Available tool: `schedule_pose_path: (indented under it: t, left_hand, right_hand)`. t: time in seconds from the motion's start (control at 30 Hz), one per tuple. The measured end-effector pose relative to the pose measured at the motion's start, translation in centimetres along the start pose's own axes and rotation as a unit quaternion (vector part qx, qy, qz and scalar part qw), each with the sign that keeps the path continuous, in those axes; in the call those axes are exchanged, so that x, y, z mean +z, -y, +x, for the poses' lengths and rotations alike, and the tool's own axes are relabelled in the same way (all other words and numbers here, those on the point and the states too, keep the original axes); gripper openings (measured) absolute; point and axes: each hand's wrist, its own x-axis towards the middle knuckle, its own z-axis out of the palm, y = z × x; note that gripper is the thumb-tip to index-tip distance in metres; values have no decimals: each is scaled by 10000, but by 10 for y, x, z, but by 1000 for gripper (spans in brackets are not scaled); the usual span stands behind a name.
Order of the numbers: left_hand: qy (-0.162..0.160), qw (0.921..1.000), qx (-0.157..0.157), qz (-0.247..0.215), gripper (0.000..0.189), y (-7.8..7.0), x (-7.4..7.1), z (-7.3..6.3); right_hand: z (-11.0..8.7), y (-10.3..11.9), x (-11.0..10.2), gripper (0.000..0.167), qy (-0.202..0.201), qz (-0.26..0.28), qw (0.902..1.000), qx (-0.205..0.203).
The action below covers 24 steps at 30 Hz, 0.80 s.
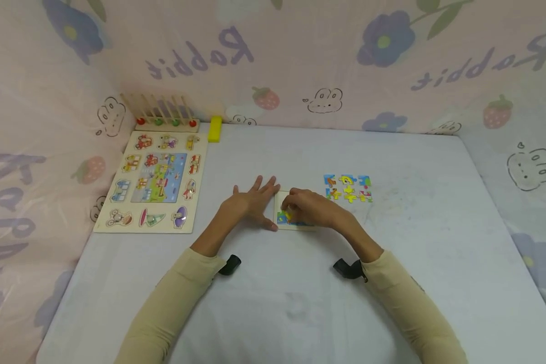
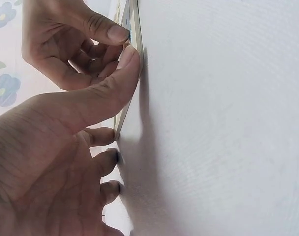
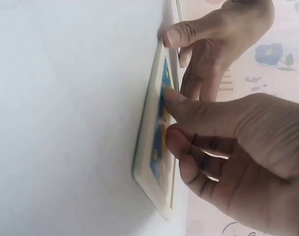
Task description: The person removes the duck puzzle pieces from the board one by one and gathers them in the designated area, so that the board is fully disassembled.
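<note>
White table [image 1: 418, 247], centre | rabbit-print cloth [image 1: 291, 60], top | left hand [image 1: 250, 203] spread, touching puzzle board [image 1: 296, 227] | right hand [image 1: 315, 207] bent over it, grip unclear

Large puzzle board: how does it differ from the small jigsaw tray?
The large puzzle board is far bigger than the small jigsaw tray. The board lies untouched; the left hand and right hand touch the tray. Separate pictures surround the board's central scene, while the tray shows blue pieces. Both have pale borders.
</note>
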Motion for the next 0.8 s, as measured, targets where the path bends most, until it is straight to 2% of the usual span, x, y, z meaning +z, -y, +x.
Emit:
schedule_pose_path:
  t: [0.17, 0.27, 0.8]
  left_hand:
    - [-20, 10000, -4, 45, 118, 0, -2, -2]
    - [1, 10000, -17, 19, 118, 2, -2, -1]
    - [39, 10000, 22, 15, 118, 0, 1, 1]
  right_hand:
    - [3, -2, 1, 31, -86, 86, 9990, -421]
    - [6, -3, 2, 33, -27, 181, 9984, -531]
    - [8, -3, 1, 34, 231, 246, 9990, -281]
